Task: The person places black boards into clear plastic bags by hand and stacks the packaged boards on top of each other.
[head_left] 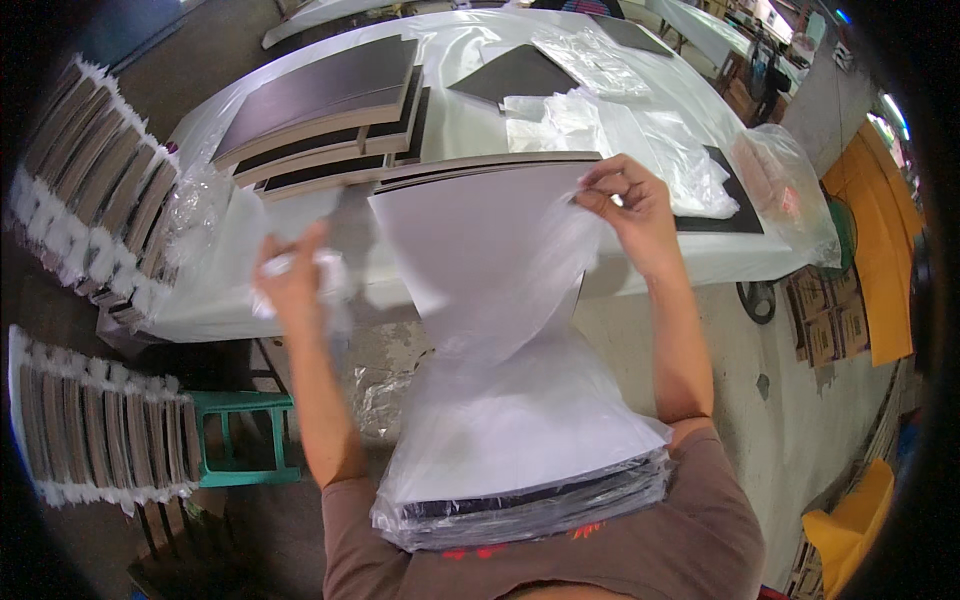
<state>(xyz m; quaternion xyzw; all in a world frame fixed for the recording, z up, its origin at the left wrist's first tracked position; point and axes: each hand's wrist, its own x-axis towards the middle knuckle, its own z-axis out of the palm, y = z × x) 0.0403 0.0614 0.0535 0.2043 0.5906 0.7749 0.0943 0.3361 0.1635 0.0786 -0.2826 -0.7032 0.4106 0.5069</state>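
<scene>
A stack of thin flat boards with a white top face (490,225) leans in front of me, its far edge by the table. Clear plastic film (530,390) covers its nearer part and narrows at the middle; closer to my chest, a stack of dark-edged boards (540,505) shows through the film. My right hand (632,210) is closed in a pinch on the film at the far right corner of the white face. Off to the left of the boards, my left hand (288,280) is smeared by motion, with a crumpled whitish plastic wad (325,272) in its fingers.
Dark boards (325,90) are piled at the table's left; clear plastic bags (640,150) lie on its right. Film covers the table (230,300). Wrapped board stacks (100,430) stand left, beside a green stool (245,440). Cardboard boxes (830,315) and yellow sheets (875,240) are at right.
</scene>
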